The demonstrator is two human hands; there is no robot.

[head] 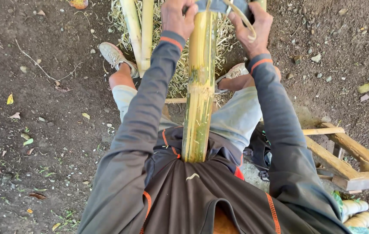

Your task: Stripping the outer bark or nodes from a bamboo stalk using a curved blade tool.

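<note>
Bare dirt ground [41, 130] surrounds a seated person. A long green-yellow bamboo pole [199, 86] runs lengthwise from the lap away to the far edge. At its far end, both hands sit level: left hand [176, 17] and right hand [254, 28] curl tight around a blade tool [223, 6] laid crosswise.

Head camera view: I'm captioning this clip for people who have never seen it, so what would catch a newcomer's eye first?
First, the long green-yellow bamboo pole running up the middle of the frame, its near end braced against the person's dark shirt. Next, the left hand and right hand at the top edge, gripping a tool across the pole's far end. At lower right stands a rough wooden frame on the dirt.
</note>
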